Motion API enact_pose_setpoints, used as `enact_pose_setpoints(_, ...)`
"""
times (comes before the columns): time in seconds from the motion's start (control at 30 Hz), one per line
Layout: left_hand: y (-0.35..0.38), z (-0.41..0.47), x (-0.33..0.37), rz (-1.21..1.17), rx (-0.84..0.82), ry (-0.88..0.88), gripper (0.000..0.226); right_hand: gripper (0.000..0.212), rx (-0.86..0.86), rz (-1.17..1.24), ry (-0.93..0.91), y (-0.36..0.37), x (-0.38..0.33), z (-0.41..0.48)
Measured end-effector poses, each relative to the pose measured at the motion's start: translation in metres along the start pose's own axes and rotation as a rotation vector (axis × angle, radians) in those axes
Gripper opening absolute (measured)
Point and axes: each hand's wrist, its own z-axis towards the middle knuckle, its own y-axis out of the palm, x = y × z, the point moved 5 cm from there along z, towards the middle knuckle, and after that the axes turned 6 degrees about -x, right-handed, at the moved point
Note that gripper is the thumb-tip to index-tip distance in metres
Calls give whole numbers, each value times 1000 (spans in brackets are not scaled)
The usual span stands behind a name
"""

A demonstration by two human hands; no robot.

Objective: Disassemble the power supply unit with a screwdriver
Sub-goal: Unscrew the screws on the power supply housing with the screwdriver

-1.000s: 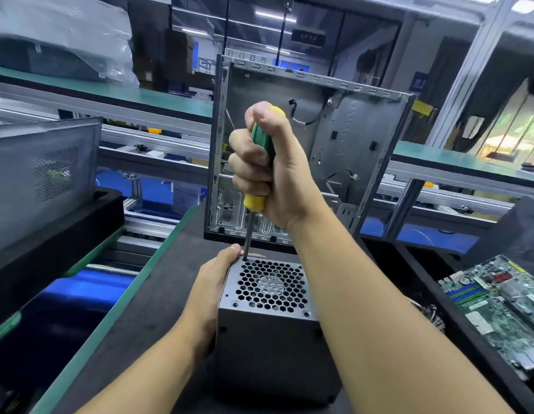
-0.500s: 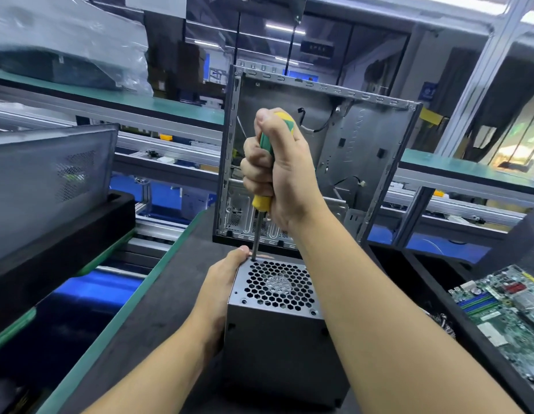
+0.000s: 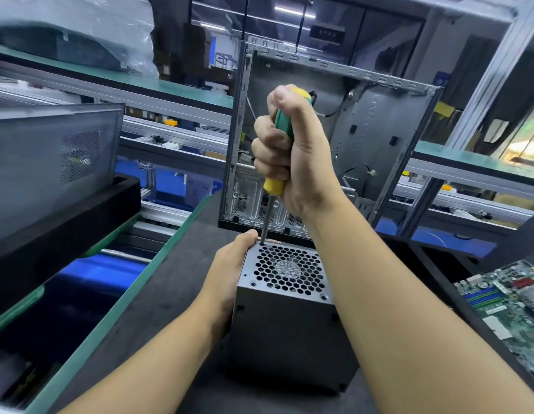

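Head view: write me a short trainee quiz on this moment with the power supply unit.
1. At which corner of the power supply unit's grille does the screwdriver tip sit? A far left, B near right, C far right.
2. True or false: the left hand holds the unit's left side.
3. Fill in: the right hand is wrapped round the screwdriver's green-and-yellow ____.
Key: 1 A; 2 true; 3 grip.

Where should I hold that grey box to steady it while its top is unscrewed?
Probably the upper left wall of the power supply unit, coming from the left, as the left hand does: the box stands upright, that wall is flat, and the screwdriver works from above.
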Motion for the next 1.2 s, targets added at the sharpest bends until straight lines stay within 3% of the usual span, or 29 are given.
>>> enact_pose_setpoints(0.5, -1, 0, 5, 120, -35, 5, 44, 16, 70, -12, -80, -9, -5, -2)
enact_pose_setpoints(0.8, 16, -9, 55, 269, -127, 386, 34, 14, 73, -16, -156, -11, -6, -4)
enact_pose_setpoints(0.9, 20, -8, 66, 341, -119, 511, 32, 22, 58, 20, -135, -12, -6, -5)
enact_pose_setpoints(1.07, 21, -6, 66, 336, -100, 589, 20, 38, 26, 21, -79, -11, 0, -2)
enact_pose_setpoints(1.2, 21, -3, 67, 399, -97, 562, 15, 36, 102, -44, -91, -17, -1, -2)
